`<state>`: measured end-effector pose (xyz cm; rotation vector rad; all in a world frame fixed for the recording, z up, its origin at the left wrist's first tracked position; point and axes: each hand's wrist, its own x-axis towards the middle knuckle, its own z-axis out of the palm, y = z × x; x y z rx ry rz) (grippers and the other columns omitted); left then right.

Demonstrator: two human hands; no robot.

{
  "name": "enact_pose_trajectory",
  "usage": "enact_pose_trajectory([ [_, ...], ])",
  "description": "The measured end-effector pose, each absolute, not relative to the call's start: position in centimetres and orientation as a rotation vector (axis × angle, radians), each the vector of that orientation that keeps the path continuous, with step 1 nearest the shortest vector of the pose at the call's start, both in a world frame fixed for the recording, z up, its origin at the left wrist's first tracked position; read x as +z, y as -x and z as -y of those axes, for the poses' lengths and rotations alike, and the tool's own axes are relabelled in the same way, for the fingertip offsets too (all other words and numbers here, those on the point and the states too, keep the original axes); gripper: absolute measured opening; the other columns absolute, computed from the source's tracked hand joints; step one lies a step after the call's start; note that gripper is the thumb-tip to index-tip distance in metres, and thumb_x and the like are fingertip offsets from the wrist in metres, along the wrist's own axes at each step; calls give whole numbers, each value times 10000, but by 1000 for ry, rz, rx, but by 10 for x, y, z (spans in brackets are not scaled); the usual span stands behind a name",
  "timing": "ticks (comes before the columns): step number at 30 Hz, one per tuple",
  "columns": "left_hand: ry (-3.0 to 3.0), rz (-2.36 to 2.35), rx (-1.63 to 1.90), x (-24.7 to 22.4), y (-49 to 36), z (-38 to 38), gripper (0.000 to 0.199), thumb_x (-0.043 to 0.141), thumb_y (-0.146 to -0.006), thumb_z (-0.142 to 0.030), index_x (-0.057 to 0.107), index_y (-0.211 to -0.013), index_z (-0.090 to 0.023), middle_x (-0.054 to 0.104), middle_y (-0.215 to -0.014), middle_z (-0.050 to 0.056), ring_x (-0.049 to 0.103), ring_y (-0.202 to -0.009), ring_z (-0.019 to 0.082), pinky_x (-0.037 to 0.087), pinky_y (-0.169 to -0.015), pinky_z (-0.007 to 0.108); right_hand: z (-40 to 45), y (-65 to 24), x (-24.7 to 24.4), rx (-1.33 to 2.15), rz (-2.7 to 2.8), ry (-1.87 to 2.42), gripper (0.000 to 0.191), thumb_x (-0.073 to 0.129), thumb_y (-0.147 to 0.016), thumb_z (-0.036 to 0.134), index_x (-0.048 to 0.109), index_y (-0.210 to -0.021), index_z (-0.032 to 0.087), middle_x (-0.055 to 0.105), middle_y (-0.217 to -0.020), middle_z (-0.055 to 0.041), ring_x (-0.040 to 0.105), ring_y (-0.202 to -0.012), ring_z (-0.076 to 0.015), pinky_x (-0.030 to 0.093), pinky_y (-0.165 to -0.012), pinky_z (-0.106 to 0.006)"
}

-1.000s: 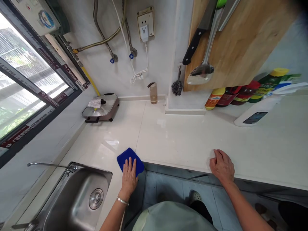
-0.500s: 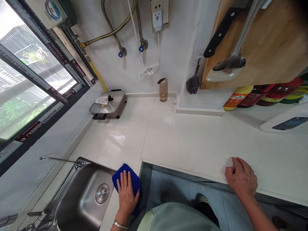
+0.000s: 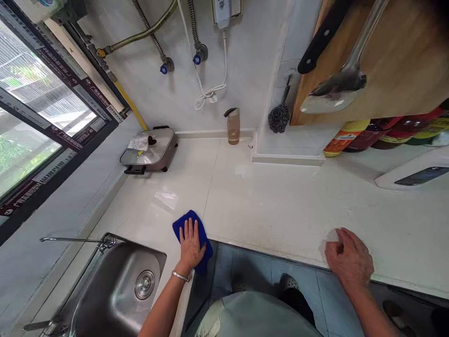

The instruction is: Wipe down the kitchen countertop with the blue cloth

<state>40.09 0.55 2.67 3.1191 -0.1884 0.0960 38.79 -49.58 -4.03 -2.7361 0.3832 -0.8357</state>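
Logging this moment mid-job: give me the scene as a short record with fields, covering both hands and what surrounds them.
Left hand: open, flat on a blue cloth
Cloth: on the white countertop, partly past its inner edge
Right hand: loosely curled near the front edge; palm hidden
Left side: steel sink
Back: lidded pan, translucent brownish bottle
Right side: white bottle, partly out of frame
Hanging: wire scrubber

Blue cloth (image 3: 205, 262) on white counter (image 3: 280, 201)
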Motion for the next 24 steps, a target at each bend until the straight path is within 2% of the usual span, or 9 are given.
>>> enact_pose_trajectory([
  [7, -3072, 418, -132, 38, -428, -10, 1006, 662, -760, -288, 128, -1591, -98, 150, -1680, 202, 73, -1559, 362, 143, -1249, 604, 496, -389, -40, -824, -429, 2665, 452, 502, -830, 206, 597, -1266, 134, 603, -1345, -145, 574, -1191, -315, 497, -962, -457],
  [13, -3045, 319, -26, 35, -407, -5, 926, 601, -819, -274, 118, -1596, -127, 153, -1682, 185, 73, -1560, 351, 153, -1248, 604, 499, -387, -38, -841, -367, 2687, 458, 487, -835, 211, 604, -1263, 95, 609, -1329, -178, 586, -1167, -353, 507, -914, -487],
  [18, -3067, 84, -1, 32, -359, -1, 878, 579, -843, -260, 141, -1594, -133, 172, -1680, 179, 101, -1559, 344, 187, -1246, 591, 503, -384, -37, -798, -310, 2699, 510, 482, -826, 221, 573, -1310, 90, 595, -1332, -213, 572, -1171, -409, 501, -885, -560],
  [24, -3114, -191, 55, 29, -257, -2, 912, 583, -860, -260, 66, -1605, -161, 177, -1680, 176, 111, -1557, 340, 246, -1230, 591, 519, -379, -45, -741, -131, 2709, 608, 504, -805, 210, 513, -1391, 51, 552, -1339, -287, 541, -1200, -487, 499, -861, -632],
])
